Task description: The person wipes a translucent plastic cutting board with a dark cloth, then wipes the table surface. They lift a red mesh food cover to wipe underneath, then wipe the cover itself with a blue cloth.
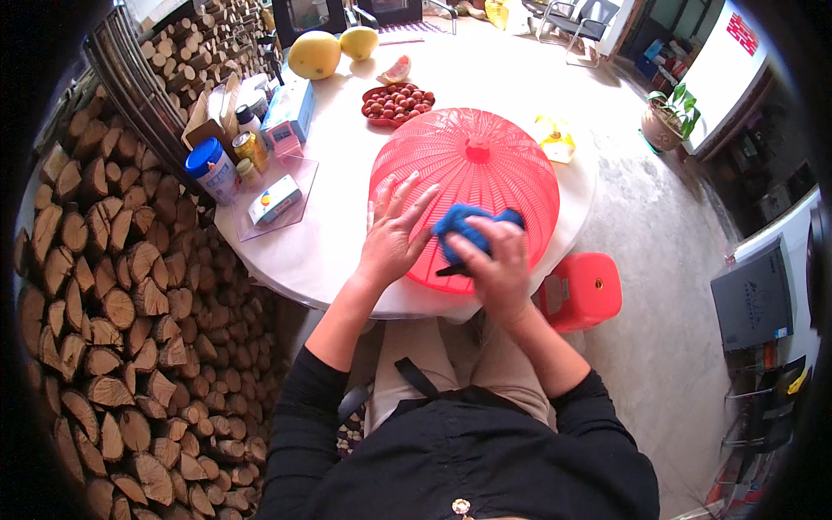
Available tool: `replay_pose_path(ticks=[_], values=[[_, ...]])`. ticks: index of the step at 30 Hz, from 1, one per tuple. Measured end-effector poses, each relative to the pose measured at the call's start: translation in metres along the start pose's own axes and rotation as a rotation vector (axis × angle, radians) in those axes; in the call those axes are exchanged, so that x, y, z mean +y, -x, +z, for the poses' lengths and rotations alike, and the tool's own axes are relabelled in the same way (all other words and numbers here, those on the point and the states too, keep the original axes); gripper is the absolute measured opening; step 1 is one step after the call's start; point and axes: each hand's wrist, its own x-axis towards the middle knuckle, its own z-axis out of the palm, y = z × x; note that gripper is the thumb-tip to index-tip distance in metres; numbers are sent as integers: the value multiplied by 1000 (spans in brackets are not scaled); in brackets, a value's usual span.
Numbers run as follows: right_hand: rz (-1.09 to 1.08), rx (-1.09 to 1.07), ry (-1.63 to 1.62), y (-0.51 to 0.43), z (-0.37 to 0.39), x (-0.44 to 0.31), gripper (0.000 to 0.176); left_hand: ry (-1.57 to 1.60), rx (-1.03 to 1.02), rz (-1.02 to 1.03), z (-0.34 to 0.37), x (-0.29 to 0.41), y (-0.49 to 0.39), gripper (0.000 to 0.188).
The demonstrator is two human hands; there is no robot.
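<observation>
A red plastic mesh food cover (429, 149), dome-shaped with a knob on top, rests on a round table (338, 260) with a pale covering. My left hand (393, 237) lies with fingers spread on the near left side of the dome. In my right hand (497, 263) is a bunched blue cloth (465, 224) with a dark edge, held against the near right side of the cover. The right hand is slightly blurred. What stands beneath the dome, if anything, cannot be made out.
Beyond the cover are a red dish of round reddish fruit (398, 103), pomelos (314, 55) and a yellow-and-clear packet (554, 140). Boxes, cans and a blue-lidded tub (211, 170) crowd the left edge. A red stool (582, 291) stands right; stacked firewood (130, 325) fills the left.
</observation>
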Motion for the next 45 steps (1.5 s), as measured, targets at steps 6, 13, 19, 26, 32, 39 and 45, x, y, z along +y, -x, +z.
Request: replay_pose_path(ticks=[6,13,19,26,32,39,45], values=[[378,200,35,23,-31,73,68,-47,-7,-31,9,9,-1,60],[192,142,28,49,32,-15,39,-33,38,2,8,8,-2,60],[-36,-60,-65,80,30,-15,37,-63,6,-9,6,9,-3,59],[443,-15,-18,134,-38,82,53,-33,-10,-51,9,9,-4,58],[611,288,-319,78,-27,176,62,171,74,-9,14,2,-3,55],[497,166,-374,34,-8,89,60,248,215,-12,-12,-27,-13,58],[328,-85,-525,37,-37,15,70,-121,208,-126,-34,-29,-33,76]])
